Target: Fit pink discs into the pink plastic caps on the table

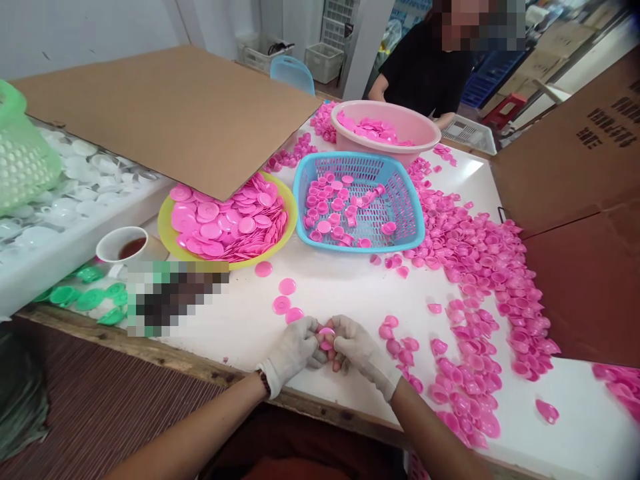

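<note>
Over the near edge of the white table, my left hand (295, 350) and my right hand (363, 350) meet. Both wear whitish gloves that leave fingertips bare. Between their pinched fingers is a small round pink plastic piece (327, 339), partly covered by the fingers. Just beyond my left hand lie several flat pink discs (287, 287). To the right of my right hand is a loose group of pink toy cups (393, 348). A blue basket (361, 249) farther back holds several pink cups, and a yellow bowl (166, 230) beside it is heaped with pink discs.
A large pile of pink cups (480, 260) spreads along the right. Behind the basket stands a pink basin (385, 110); a person (420, 67) sits beyond it. Cardboard (170, 107) overhangs the yellow bowl. A tea cup (123, 245) and green pieces (90, 298) lie left.
</note>
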### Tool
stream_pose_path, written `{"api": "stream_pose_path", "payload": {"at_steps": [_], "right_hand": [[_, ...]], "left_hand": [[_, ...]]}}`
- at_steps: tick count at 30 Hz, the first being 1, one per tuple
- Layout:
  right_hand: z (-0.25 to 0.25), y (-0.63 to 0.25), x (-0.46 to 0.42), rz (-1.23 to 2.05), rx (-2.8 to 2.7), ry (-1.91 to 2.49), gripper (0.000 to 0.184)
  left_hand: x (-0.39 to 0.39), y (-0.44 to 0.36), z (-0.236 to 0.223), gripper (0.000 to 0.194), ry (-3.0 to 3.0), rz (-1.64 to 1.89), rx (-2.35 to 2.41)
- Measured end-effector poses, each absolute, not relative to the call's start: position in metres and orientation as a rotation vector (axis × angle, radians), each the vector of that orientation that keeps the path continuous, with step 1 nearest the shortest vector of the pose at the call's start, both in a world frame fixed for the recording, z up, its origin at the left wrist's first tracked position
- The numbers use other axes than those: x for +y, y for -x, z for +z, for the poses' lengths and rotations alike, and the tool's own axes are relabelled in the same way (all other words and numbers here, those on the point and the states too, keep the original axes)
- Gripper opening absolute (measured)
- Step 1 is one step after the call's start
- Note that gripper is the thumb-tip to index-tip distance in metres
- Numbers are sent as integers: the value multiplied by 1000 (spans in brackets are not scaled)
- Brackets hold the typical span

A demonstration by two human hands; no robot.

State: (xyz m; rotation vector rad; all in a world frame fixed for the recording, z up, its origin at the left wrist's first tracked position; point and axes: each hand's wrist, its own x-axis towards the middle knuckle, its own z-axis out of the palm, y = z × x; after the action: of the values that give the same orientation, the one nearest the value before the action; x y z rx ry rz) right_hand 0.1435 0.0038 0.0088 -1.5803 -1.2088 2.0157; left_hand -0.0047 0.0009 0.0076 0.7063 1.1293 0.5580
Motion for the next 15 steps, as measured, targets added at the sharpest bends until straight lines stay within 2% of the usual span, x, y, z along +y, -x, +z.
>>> {"api": "stream_pose_path", "payload": {"at_steps": [4,10,15], "right_hand": [[12,-143,9,2009,-1227,1658,20],[17,-148,19,2186,-1316,1608,17],[12,-143,17,2002,-1416,1700,11]], "left_hand": [[3,4,12,24,-786,564,1167],[2,9,17,23,-852,529,1098],[2,7,19,16,-956,519,1168]]}}
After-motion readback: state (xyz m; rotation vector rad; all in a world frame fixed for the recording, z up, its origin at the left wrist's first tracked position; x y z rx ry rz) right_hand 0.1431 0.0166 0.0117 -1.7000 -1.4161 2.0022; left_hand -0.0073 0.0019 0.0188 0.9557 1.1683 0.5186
